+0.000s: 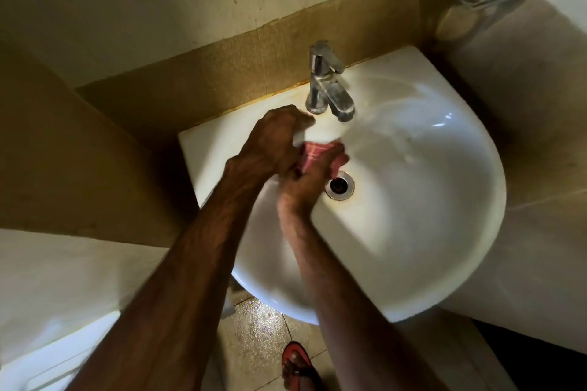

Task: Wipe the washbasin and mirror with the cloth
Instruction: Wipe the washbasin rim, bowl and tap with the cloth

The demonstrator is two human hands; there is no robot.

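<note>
The cloth is a small pinkish-red rag, bunched up down inside the washbasin, just under the tap spout and right beside the drain. Both bare hands are on it. The left grip is curled tight round the end nearer the back ledge, and the right grip has its fingers wrapped over the drain-side end. So both grips are clamped on the cloth, with a short stretch of it showing between them. Looks to me like wringing or rinsing, but I can't tell if water's running since it's too blurry.

Handling-wise it's soft, floppy and light, probably wet, so heavier and drippier than dry. Nothing fragile about it. I'd wad it into the palm so there's a fat pad to press with, not pinch a corner. The porcelain looks glossy, so a wet rag should slide easily on it. Press firmly near the tap base, where there's a yellowish stain.

The mirror isn't in shot, so that part isn't started as far as I can judge.

Writing: there are faint pale lines on the cloth, unreadable. No brand visible on the tap or basin.
</note>
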